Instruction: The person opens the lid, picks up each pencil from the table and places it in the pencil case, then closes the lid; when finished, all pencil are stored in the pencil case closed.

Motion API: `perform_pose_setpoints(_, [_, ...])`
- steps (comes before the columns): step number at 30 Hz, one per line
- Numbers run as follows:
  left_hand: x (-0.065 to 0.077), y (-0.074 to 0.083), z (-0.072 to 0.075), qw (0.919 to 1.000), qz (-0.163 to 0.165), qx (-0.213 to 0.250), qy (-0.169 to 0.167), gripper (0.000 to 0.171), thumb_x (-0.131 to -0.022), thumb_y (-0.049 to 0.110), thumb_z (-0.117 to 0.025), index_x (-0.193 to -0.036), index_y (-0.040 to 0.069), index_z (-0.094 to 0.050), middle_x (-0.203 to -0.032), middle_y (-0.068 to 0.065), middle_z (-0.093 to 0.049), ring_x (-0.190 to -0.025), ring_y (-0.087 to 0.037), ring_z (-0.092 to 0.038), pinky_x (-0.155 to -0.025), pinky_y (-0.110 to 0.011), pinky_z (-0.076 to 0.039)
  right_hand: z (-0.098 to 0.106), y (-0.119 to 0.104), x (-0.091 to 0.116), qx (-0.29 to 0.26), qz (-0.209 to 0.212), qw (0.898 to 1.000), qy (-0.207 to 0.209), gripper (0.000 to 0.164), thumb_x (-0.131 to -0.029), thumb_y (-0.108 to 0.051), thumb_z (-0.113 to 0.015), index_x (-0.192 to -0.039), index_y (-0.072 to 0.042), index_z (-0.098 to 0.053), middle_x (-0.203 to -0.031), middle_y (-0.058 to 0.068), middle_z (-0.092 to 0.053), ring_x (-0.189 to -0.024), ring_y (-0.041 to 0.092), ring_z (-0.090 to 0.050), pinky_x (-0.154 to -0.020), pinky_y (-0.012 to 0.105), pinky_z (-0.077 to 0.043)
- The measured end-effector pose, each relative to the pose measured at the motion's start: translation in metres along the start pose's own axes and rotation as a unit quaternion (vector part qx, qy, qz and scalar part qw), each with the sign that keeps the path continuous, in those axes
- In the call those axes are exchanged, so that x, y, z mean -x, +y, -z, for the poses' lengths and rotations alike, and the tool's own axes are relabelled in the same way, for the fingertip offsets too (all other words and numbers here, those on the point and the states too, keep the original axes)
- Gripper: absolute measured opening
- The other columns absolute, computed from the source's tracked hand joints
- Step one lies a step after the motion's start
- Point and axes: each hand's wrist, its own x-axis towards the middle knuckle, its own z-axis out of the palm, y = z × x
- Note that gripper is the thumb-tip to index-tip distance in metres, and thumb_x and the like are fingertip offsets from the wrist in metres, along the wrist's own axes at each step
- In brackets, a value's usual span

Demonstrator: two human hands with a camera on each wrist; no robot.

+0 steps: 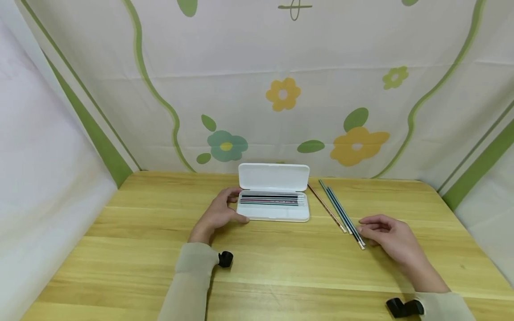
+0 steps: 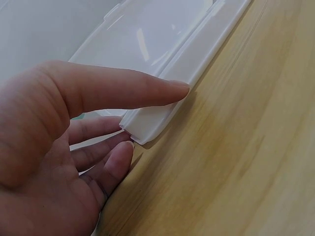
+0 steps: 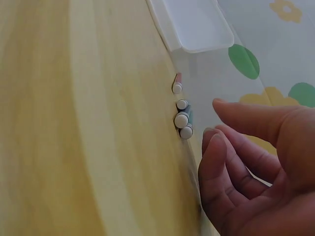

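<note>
A white pencil case (image 1: 273, 218) lies with its lid (image 1: 274, 177) raised toward the cloth. Several pencils (image 1: 271, 200) lie side by side in its tray. My left hand (image 1: 218, 214) holds the case's left end, the thumb along the front edge and the fingers around the end; the left wrist view shows that thumb (image 2: 133, 88) on the white wall. Right of the case lie several loose pencils: a reddish-brown pencil (image 1: 327, 208) apart, and dark green ones (image 1: 341, 209) bunched together. My right hand (image 1: 395, 238) hovers beside their white eraser ends (image 3: 181, 120), fingers loosely bent, holding nothing.
A wooden table (image 1: 281, 276) spreads under everything. Behind it hangs a pale cloth (image 1: 249, 53) with printed flowers, close to the case's lid. White cloth (image 1: 48, 156) also borders the left side. A small black device (image 1: 225, 259) sits at my left wrist.
</note>
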Motion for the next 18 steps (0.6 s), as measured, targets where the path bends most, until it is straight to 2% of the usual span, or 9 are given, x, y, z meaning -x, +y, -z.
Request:
perform_pose_setpoints(6, [0.0003,0.0017,0.0004,1.0,0.001,0.004,0.001,0.092,-0.071,0.007,-0.097,-0.153,0.01,-0.054,-0.152,-0.014,-0.055,-0.135,-0.034,-0.05,-0.118,-0.052,-0.043,0.0024,0.0007,-0.0006,0.038,-0.004,0.999,-0.017,0.049,-0.099,-0.03,-0.08,-0.132,0.003,-0.068,-0.106,-0.002,-0.078,-0.083,0.007,-0.07,-0.071,0.028,-0.062])
perform_pose_setpoints(9, [0.0004,0.0028,0.0008,1.0,0.004,0.007,0.001,0.092,-0.072,0.007,-0.096,-0.153,0.01,-0.054,-0.152,-0.013,-0.054,-0.136,-0.034,-0.05,-0.119,-0.052,-0.043,0.0017,0.0003,-0.0013,0.077,0.004,0.997,-0.019,0.049,-0.097,-0.034,-0.081,-0.129,0.001,-0.07,-0.103,0.002,-0.079,-0.081,0.008,-0.069,-0.069,0.028,-0.06])
perform_pose_setpoints(14, [0.0008,0.001,0.0004,1.0,0.005,0.004,0.0,0.092,-0.071,0.007,-0.097,-0.153,0.01,-0.054,-0.152,-0.014,-0.054,-0.136,-0.035,-0.05,-0.119,-0.053,-0.043,-0.0004,-0.0036,-0.0029,0.181,0.03,0.983,0.003,0.046,-0.093,-0.045,-0.084,-0.118,-0.007,-0.077,-0.096,-0.001,-0.079,-0.08,0.008,-0.067,-0.07,0.025,-0.052])
perform_pose_setpoints(18, [0.0009,-0.0002,0.0001,1.0,0.003,0.006,0.0,0.091,-0.071,0.007,-0.096,-0.152,0.009,-0.055,-0.152,-0.015,-0.054,-0.136,-0.035,-0.05,-0.119,-0.054,-0.042,-0.0015,-0.0075,-0.0042,0.216,0.031,0.976,0.003,0.044,-0.092,-0.048,-0.084,-0.112,-0.009,-0.079,-0.093,-0.003,-0.078,-0.082,0.012,-0.066,-0.074,0.028,-0.05])
